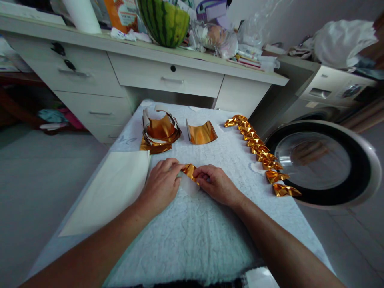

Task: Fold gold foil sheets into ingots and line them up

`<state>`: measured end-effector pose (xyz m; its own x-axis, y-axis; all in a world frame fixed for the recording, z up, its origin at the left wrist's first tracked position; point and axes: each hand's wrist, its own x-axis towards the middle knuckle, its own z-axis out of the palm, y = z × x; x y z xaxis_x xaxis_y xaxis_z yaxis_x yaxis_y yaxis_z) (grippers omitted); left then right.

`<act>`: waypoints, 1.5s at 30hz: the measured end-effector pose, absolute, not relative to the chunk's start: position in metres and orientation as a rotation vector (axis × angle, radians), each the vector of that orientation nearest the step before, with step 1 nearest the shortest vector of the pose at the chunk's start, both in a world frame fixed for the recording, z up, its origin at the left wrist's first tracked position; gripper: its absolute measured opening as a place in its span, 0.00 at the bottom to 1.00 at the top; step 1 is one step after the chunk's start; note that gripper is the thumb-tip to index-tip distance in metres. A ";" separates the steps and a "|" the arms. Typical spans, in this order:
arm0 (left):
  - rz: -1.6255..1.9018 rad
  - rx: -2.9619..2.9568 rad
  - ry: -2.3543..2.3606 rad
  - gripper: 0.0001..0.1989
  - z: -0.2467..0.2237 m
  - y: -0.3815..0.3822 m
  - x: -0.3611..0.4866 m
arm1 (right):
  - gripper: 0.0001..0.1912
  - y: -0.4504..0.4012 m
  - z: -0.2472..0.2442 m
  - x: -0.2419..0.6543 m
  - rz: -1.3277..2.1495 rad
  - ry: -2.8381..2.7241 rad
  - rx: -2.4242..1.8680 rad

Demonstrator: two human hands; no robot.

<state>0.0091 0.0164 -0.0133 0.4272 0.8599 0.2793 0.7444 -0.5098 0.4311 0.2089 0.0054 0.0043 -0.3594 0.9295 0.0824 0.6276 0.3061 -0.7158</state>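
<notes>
A sheet of gold foil paper [189,171], partly folded with its pale underside showing toward me, lies between my hands on the cloth-covered table [180,240]. My left hand [163,180] holds its left end with the fingertips. On the other side, my right hand [216,183] pinches the right end between thumb and curled fingers. Just beyond my hands is a single curved gold sheet [202,134]. A stack of curled gold sheets [161,129] stands to its left. Folded gold foil pieces [260,150] form a curved row along the table's right side.
A flat cream sheet [111,188] lies left of my left arm. Behind the table stands a white drawer cabinet [168,76] with a cut watermelon [165,22] and clutter on top. At right, a washing machine's open round door [324,164] stands close to the table edge.
</notes>
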 end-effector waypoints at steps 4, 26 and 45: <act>0.699 2.507 1.422 0.16 -0.009 0.012 0.010 | 0.10 0.006 0.005 0.209 0.767 -2.138 -1.364; 0.547 2.413 1.126 0.13 -0.007 0.007 0.007 | 0.18 0.004 0.007 0.217 0.773 -2.238 -1.239; 0.617 2.388 1.110 0.09 -0.004 0.003 0.010 | 0.11 0.004 0.004 0.220 0.668 -2.304 -1.232</act>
